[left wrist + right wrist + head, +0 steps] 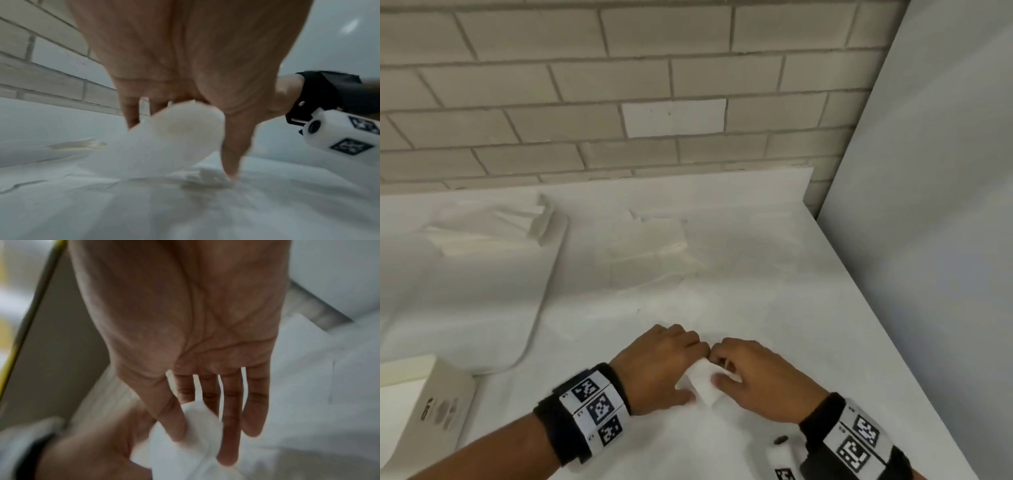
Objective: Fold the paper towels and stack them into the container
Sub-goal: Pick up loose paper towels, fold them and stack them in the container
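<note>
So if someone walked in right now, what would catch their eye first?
Probably the two hands meeting near the front of the white table: the left hand and right hand both grip one small white paper towel, bunched between them. Behind them a loose pile of white paper towels lies on the table, and a beige brick wall fills the background.

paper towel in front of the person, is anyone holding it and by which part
Yes. Both hands hold the paper towel: the left hand at its left end, the right hand pinching its right end.
</note>
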The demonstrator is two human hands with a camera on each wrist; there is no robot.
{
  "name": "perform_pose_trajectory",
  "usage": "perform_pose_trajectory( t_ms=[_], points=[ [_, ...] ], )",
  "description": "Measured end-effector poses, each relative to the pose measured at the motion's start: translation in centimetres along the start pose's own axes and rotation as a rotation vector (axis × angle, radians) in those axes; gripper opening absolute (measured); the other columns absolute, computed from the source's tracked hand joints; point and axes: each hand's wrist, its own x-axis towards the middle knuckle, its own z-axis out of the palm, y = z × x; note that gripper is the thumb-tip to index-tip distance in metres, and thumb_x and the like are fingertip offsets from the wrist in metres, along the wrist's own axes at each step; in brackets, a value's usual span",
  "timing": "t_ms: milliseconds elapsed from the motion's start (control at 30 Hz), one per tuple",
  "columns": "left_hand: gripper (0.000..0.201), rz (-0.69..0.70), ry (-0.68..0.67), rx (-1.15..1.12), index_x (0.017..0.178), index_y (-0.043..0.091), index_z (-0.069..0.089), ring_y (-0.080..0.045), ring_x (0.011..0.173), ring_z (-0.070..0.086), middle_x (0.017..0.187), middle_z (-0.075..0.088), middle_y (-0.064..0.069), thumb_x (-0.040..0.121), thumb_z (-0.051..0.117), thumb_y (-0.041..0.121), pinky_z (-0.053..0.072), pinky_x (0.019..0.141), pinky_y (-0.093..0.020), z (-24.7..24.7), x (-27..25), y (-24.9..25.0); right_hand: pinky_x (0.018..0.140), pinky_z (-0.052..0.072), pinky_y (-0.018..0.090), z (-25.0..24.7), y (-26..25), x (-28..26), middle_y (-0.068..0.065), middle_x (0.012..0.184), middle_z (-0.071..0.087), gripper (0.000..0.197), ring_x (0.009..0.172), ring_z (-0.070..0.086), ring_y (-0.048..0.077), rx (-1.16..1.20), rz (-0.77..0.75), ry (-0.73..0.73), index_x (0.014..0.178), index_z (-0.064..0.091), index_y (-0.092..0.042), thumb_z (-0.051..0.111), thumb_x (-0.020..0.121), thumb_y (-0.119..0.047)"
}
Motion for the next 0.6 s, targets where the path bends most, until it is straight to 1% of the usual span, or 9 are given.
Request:
perform_pose_trajectory(
  t_ms=[67, 133, 200, 267, 333, 400, 500, 533, 600],
  points=[
    [0.019, -0.051, 0.136, -0.215, 0.109, 0.027, 0.061, -0.012, 0.088, 0.062, 0.099, 0.068, 0.009, 0.092, 0.066, 0.034, 0.048, 0.076, -0.027, -0.6, -0.4, -0.3, 0.065, 0.039, 0.015, -2.2, -0.2, -0.3, -0.012, 0.087, 0.062, 0.019, 0.071, 0.052, 0.000, 0.272, 0.011, -0.014, 0.095, 0.064, -0.028, 0.054, 0.098, -0.044],
    [0.011, -0.190, 0.240, -0.516, 0.098, 0.026, 0.066, -0.007, 0.078, 0.067, 0.088, 0.073, 0.009, 0.090, 0.073, 0.031, 0.051, 0.068, -0.023, -1.8, -0.8, -1.1, 0.073, 0.041, 0.014, -3.5, 0.3, 0.6, -0.015, 0.088, 0.063, 0.039, 0.079, 0.058, -0.004, 0.420, 0.118, -0.007, 0.085, 0.065, -0.033, 0.042, 0.095, -0.062],
    [0.015, -0.413, 0.360, -0.905, 0.096, 0.023, 0.072, -0.009, 0.082, 0.073, 0.091, 0.077, 0.006, 0.086, 0.079, 0.031, 0.056, 0.070, -0.023, -2.9, -1.1, -1.9, 0.085, 0.042, 0.020, -3.6, 1.8, 2.6, -0.010, 0.101, 0.059, 0.049, 0.099, 0.056, 0.007, 0.287, 0.214, 0.071, 0.095, 0.064, -0.031, 0.031, 0.094, -0.067],
    [0.021, -0.627, 0.445, -1.271, 0.100, 0.018, 0.073, -0.018, 0.085, 0.077, 0.095, 0.079, -0.001, 0.084, 0.081, 0.028, 0.058, 0.071, -0.030, -3.3, -1.2, -2.8, 0.089, 0.042, 0.026, -2.5, 3.2, 4.4, -0.005, 0.121, 0.048, 0.048, 0.114, 0.046, 0.016, -0.073, 0.281, 0.074, 0.121, 0.052, -0.025, 0.037, 0.096, -0.063],
    [0.027, -0.774, 0.521, -1.403, 0.106, 0.015, 0.071, -0.024, 0.087, 0.077, 0.096, 0.079, -0.004, 0.084, 0.080, 0.029, 0.059, 0.073, -0.036, -3.0, -1.1, -4.3, 0.092, 0.044, 0.031, -1.3, 3.9, 5.5, 0.001, 0.134, 0.037, 0.055, 0.121, 0.039, 0.020, -0.303, 0.313, 0.044, 0.139, 0.036, -0.020, 0.050, 0.096, -0.052],
    [0.027, -0.883, 0.528, -1.471, 0.105, 0.013, 0.070, -0.027, 0.083, 0.074, 0.093, 0.078, -0.007, 0.086, 0.075, 0.032, 0.056, 0.075, -0.038, -2.4, -1.0, -5.6, 0.091, 0.048, 0.033, -1.0, 4.2, 6.2, 0.002, 0.134, 0.034, 0.060, 0.118, 0.042, 0.020, -0.287, 0.323, 0.044, 0.143, 0.030, -0.018, 0.057, 0.095, -0.043],
    [0.024, -1.019, 0.444, -1.620, 0.091, 0.012, 0.064, -0.029, 0.081, 0.061, 0.087, 0.067, -0.008, 0.081, 0.063, 0.034, 0.047, 0.078, -0.036, -1.6, -0.9, -6.2, 0.087, 0.048, 0.031, -1.4, 4.6, 6.6, -0.001, 0.128, 0.041, 0.053, 0.107, 0.055, 0.019, -0.192, 0.318, 0.062, 0.140, 0.032, -0.023, 0.058, 0.096, -0.035],
    [0.023, -1.046, 0.431, -1.661, 0.091, 0.013, 0.061, -0.029, 0.082, 0.059, 0.088, 0.063, -0.009, 0.079, 0.059, 0.032, 0.045, 0.079, -0.037, -1.5, -0.8, -6.1, 0.085, 0.048, 0.030, -1.4, 4.7, 6.6, -0.004, 0.127, 0.046, 0.046, 0.106, 0.057, 0.019, -0.206, 0.313, 0.072, 0.139, 0.036, -0.026, 0.055, 0.098, -0.034],
    [0.016, -1.040, 0.420, -1.723, 0.093, 0.013, 0.054, -0.029, 0.080, 0.056, 0.087, 0.058, -0.011, 0.083, 0.049, 0.023, 0.045, 0.074, -0.037, -1.1, -0.5, -5.8, 0.079, 0.046, 0.027, -1.6, 4.8, 6.3, -0.010, 0.117, 0.053, 0.033, 0.103, 0.059, 0.015, -0.278, 0.288, 0.158, 0.134, 0.045, -0.030, 0.047, 0.101, -0.035]
  ],
)
